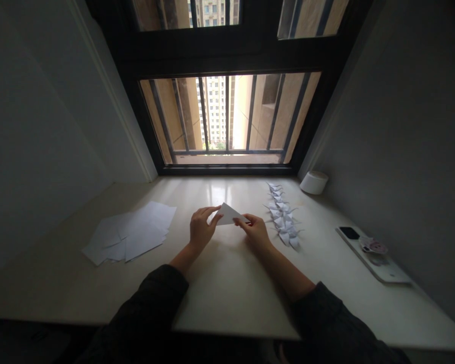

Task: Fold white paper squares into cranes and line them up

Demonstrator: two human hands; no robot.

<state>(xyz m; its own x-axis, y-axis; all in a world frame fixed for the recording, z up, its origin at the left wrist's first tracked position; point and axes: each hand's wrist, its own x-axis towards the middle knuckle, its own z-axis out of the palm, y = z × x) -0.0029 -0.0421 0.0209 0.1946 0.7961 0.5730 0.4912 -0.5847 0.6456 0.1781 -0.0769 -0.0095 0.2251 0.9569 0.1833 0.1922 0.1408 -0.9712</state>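
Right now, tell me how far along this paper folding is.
Done: a row of folded white paper cranes on the pale polished counter. In hand: a white paper triangle, held between the left hand and right hand. Left: a loose pile of flat white paper sheets, apparently still unfolded.

A white paper triangle [227, 214] (apparently a folded sheet) is held up tilted, one point aimed right.

left hand [201, 230]: fingers curled forward, raised | right hand [255, 231]: fingertips pinched together | forearms [182, 261]: angled inward
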